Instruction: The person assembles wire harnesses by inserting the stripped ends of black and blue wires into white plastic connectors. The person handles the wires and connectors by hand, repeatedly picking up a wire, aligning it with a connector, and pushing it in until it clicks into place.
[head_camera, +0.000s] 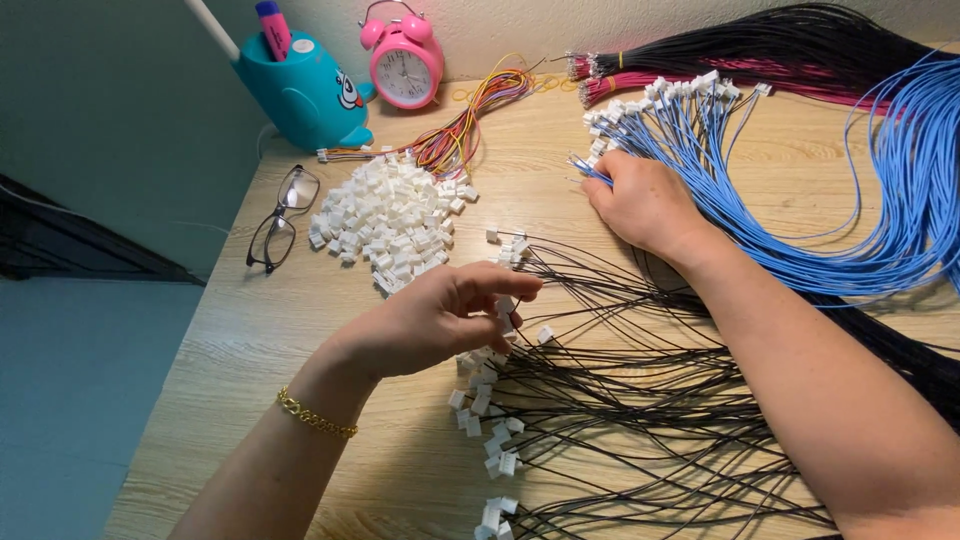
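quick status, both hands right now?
Left hand: closed, pinching a white connector on a black wire.
Right hand: closed on blue wire ends.

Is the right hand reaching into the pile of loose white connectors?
No, the right hand rests on the blue wires, apart from the pile of white connectors.

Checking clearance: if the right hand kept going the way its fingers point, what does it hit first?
The right hand points up-left across the table; its fingertips are already at the blue wires' white connector ends. Beyond those, probably the multicoloured wire bundle, though depth is unclear.
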